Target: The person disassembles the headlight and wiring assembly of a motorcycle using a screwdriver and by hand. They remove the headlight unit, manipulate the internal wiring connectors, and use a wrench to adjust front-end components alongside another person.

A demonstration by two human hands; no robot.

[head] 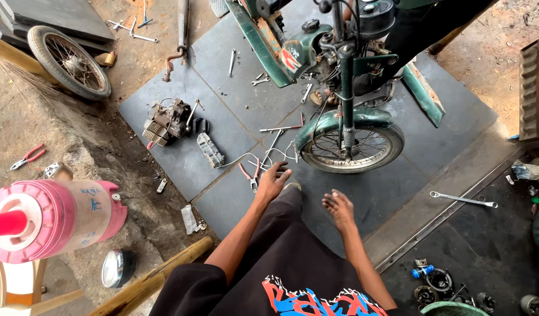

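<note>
The left hand [273, 182] reaches, grip loosely open, over red-handled pliers [250, 176] near the motorcycle's front wheel [350, 148]; the right hand [339, 208] hangs open, holding nothing.

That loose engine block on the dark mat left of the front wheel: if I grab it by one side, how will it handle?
The engine block looks like solid finned metal, so probably heavy for its size and rigid. Levers and wires stick out, so it may snag or tip unevenly. It sits flat on the mat, unlikely to roll. Surfaces look grimy, possibly slippery.
</note>
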